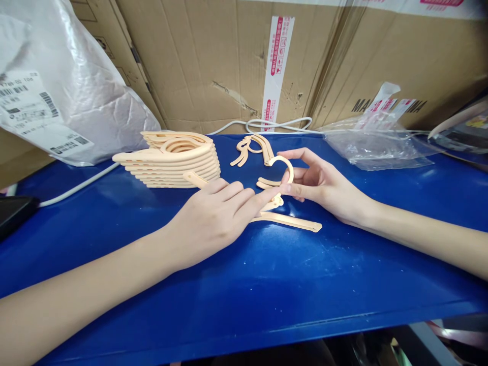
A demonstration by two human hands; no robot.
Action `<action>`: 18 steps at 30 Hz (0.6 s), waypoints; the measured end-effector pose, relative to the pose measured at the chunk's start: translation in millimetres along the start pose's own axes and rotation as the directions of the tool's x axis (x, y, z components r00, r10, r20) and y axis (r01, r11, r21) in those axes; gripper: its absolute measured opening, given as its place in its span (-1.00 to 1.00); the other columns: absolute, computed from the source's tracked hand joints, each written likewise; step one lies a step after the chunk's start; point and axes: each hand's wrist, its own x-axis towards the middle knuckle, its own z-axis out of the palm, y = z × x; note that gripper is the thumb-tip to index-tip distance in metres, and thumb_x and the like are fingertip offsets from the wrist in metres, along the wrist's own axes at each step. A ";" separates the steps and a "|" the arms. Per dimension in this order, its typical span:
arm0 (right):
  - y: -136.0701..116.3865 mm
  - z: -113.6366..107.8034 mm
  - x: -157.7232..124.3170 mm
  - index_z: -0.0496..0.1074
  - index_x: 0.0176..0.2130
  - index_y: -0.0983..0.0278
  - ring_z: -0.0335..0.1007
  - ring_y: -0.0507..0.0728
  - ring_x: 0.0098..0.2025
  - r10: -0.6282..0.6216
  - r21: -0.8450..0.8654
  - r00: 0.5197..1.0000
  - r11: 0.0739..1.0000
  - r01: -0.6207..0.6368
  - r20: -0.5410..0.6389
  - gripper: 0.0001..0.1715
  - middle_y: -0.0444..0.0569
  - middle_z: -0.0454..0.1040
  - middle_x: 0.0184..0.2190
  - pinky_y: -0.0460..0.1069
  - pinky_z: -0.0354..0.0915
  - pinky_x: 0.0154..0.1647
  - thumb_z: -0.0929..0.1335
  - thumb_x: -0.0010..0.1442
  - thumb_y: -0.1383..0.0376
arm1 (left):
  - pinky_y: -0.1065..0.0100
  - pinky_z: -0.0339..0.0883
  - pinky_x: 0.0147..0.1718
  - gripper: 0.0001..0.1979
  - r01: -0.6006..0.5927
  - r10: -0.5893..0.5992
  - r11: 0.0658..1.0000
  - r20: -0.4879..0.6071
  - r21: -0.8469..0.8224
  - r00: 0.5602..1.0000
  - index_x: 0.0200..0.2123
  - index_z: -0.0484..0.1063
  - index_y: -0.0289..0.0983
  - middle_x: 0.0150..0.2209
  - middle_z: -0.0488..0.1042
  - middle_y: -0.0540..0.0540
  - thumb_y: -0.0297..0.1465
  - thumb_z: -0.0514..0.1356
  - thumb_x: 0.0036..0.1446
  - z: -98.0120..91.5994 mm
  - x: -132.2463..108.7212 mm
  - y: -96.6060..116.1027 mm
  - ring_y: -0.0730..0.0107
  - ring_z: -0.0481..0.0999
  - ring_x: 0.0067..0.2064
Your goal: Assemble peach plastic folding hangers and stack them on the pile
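Note:
A beige plastic folding hanger (282, 161) is between my two hands above the blue table. My left hand (219, 216) is closed round its body, back of the hand up, index finger stretched toward the hook's base. One arm end sticks out at the left of that hand, and another beige arm (290, 220) shows beneath it, pointing right. My right hand (320, 180) pinches the curved hook between thumb and fingers. The hanger's middle is partly hidden by my left fingers. Beyond lie loose beige hanger pieces (267, 147). Left of them stands a neat stack of folded beige hangers (171, 165).
Cardboard boxes (213, 61) wall off the back of the blue table (290, 295). A white parcel bag (84, 86) leans at the left, near a dark device (15, 213). A white cable (80, 189) runs across. Clear plastic wrapping (377, 145) lies at the right.

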 end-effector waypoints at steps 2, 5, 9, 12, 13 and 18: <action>0.2 -0.3 -0.1 0.21 0.06 0.20 0.40 -0.02 -0.36 0.007 -0.010 1.000 1.000 -0.007 0.003 -0.44 -0.22 0.41 -0.41 -0.10 0.28 -0.42 0.46 0.14 0.32 | 0.24 0.23 -0.33 -0.62 -0.004 0.004 1.000 0.025 -0.011 1.000 0.20 0.23 -0.48 -0.36 0.46 -0.06 -0.58 -0.03 0.34 -1.3 0.7 -0.3 0.26 0.39 -0.34; 0.1 -0.5 -0.3 0.20 0.05 0.19 0.41 0.01 -0.35 0.000 -0.033 1.000 0.999 0.000 -0.010 -0.43 -0.21 0.41 -0.40 -0.06 0.31 -0.38 0.47 0.13 0.29 | 0.24 0.23 -0.31 -0.62 0.002 -0.001 1.000 0.046 -0.029 0.999 0.19 0.25 -0.46 -0.34 0.47 -0.07 -0.60 -0.07 0.34 -1.6 1.2 -1.1 0.27 0.40 -0.33; -1.0 0.1 -1.0 0.20 0.02 0.16 0.43 0.04 -0.34 -0.026 -0.059 1.000 0.998 0.025 -0.018 -0.43 -0.21 0.41 -0.40 -0.01 0.37 -0.30 0.48 0.11 0.25 | 0.23 0.23 -0.28 -0.60 0.018 -0.015 0.999 0.052 -0.051 0.999 0.19 0.25 -0.44 -0.32 0.47 -0.09 -0.60 -0.12 0.35 0.4 0.7 -1.1 0.27 0.40 -0.31; -1.5 0.6 -1.8 0.20 0.00 0.16 0.43 0.04 -0.32 -0.036 -0.054 0.999 0.998 0.036 -0.013 -0.44 -0.21 0.42 -0.39 0.01 0.39 -0.22 0.48 0.10 0.24 | 0.22 0.23 -0.25 -0.58 0.030 -0.026 0.997 0.054 -0.074 0.998 0.19 0.24 -0.43 -0.30 0.47 -0.10 -0.61 -0.15 0.34 1.7 -0.6 -0.7 0.26 0.39 -0.28; -1.6 0.7 -2.0 0.20 0.00 0.16 0.43 0.04 -0.32 -0.039 -0.051 0.999 0.998 0.039 -0.013 -0.45 -0.21 0.42 -0.39 0.01 0.39 -0.20 0.48 0.10 0.25 | 0.22 0.23 -0.24 -0.57 0.033 -0.029 0.996 0.052 -0.081 0.998 0.19 0.24 -0.42 -0.30 0.47 -0.10 -0.62 -0.16 0.34 2.0 -1.2 -0.8 0.27 0.39 -0.28; -1.1 1.1 -2.6 0.20 -0.01 0.14 0.43 0.05 -0.33 -0.051 -0.064 0.998 0.997 0.049 -0.034 -0.45 -0.21 0.41 -0.40 0.04 0.40 -0.17 0.49 0.09 0.25 | 0.23 0.22 -0.26 -0.58 0.036 -0.032 0.992 0.027 -0.123 0.999 0.18 0.25 -0.41 -0.31 0.46 -0.09 -0.61 -0.16 0.34 3.9 -2.7 -2.3 0.28 0.36 -0.29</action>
